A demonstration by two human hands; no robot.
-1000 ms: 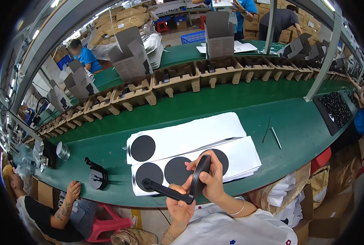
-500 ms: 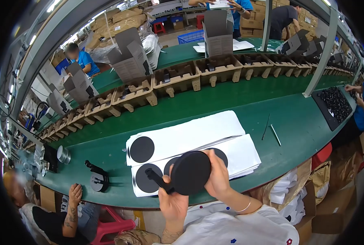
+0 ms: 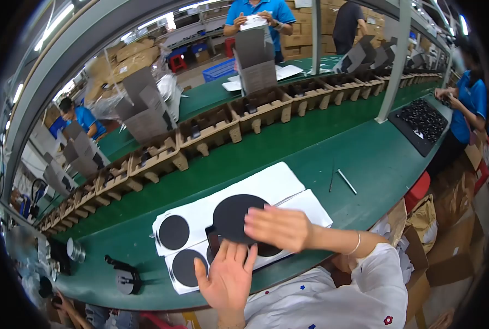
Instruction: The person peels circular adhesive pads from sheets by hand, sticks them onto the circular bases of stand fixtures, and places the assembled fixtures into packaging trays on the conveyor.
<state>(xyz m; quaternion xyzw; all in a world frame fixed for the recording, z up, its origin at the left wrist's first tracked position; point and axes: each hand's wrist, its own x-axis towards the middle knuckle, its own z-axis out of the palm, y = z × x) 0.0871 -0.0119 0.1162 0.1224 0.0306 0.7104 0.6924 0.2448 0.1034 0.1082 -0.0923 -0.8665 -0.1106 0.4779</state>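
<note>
A round black disc-shaped base point(image 3: 230, 214) is above the white sheets, its flat face toward me and a dark arm partly visible at its lower left. My right hand point(image 3: 280, 227) lies flat over the disc's right side, fingers stretched out. Palm up, with fingers spread, my left hand point(image 3: 228, 277) is at the disc's lower edge; whether it bears the disc's weight cannot be made out. White sheets point(image 3: 277, 181) with black round pads point(image 3: 173, 232) lie beneath on the green table point(image 3: 200, 189).
A black stand point(image 3: 127, 278) and a metal tin point(image 3: 75, 250) are at the left. Beyond the table runs a row of cardboard trays point(image 3: 208, 131). A metal rod point(image 3: 347, 181) and a mat of small black parts point(image 3: 420, 123) lie right. Co-workers sit or stand around.
The disc has turned its flat face toward me. My right hand has moved from its edge onto that face, and my left hand has opened below it. The view has shifted.
</note>
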